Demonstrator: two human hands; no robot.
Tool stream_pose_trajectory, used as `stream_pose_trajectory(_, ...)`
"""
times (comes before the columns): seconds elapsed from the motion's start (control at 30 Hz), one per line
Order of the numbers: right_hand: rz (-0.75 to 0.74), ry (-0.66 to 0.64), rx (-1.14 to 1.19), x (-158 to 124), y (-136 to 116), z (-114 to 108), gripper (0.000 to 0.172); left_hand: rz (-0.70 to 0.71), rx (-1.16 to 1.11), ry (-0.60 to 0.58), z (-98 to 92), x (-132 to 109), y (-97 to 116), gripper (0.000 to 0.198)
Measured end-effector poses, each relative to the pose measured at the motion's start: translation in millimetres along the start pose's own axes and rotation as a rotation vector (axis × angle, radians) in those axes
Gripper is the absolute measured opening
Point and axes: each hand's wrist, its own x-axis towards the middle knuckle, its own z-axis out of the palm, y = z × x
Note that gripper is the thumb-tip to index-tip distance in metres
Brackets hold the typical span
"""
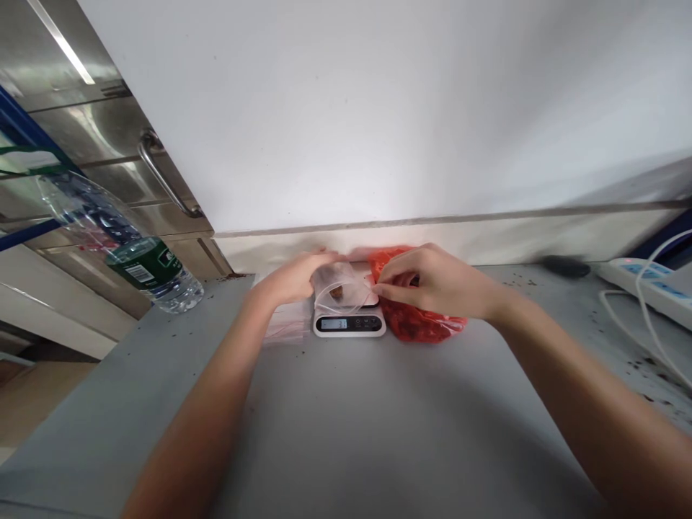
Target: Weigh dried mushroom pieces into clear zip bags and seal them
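A small white digital scale (pixel 349 324) sits on the grey table (pixel 346 418) near the wall. A clear zip bag (pixel 340 288) with something brown inside rests on the scale. My left hand (pixel 295 277) grips the bag's left side, fingers closed on its mouth. At the bag's right edge my right hand (pixel 427 281) pinches the plastic. Behind and under my right hand lies a red plastic bag (pixel 419 321) of reddish pieces.
A clear water bottle (pixel 124 245) with a green label stands at the table's left corner. Steel cabinet drawers (pixel 119 166) are behind it. A white power strip (pixel 649 285) and cables lie at the right. More clear bags (pixel 284 328) lie left of the scale. Dark crumbs dot the table.
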Motion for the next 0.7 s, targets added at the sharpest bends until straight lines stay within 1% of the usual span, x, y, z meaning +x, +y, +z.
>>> stream_pose_trajectory(0.1,0.01,0.029,-0.012,-1,4,-2,0.041,-0.046,0.146,-0.068,-11.9,-4,3,0.08)
stream_pose_trajectory(0.13,0.013,0.041,-0.013,-1,5,-3,0.041,-0.062,0.163,-0.055,-15.8,-5,4,0.081)
stream_pose_trajectory(0.2,0.023,0.056,-0.023,-1,7,-3,0.041,-0.089,0.149,-0.021,-21.8,-6,6,0.076)
stream_pose_trajectory(0.27,0.034,0.06,-0.036,-2,8,-3,0.04,-0.102,0.109,0.011,-24.9,-7,9,0.067)
stream_pose_trajectory(0.43,0.04,0.072,-0.058,-1,11,-1,0.04,-0.092,0.021,0.067,-26.4,-5,21,0.048)
stream_pose_trajectory(0.57,0.033,0.078,-0.073,0,13,0,0.04,-0.056,-0.001,0.07,-26.7,-4,30,0.042)
stream_pose_trajectory(0.7,0.04,0.078,-0.073,0,12,-1,0.042,-0.029,0.014,0.07,-26.4,-3,33,0.039)
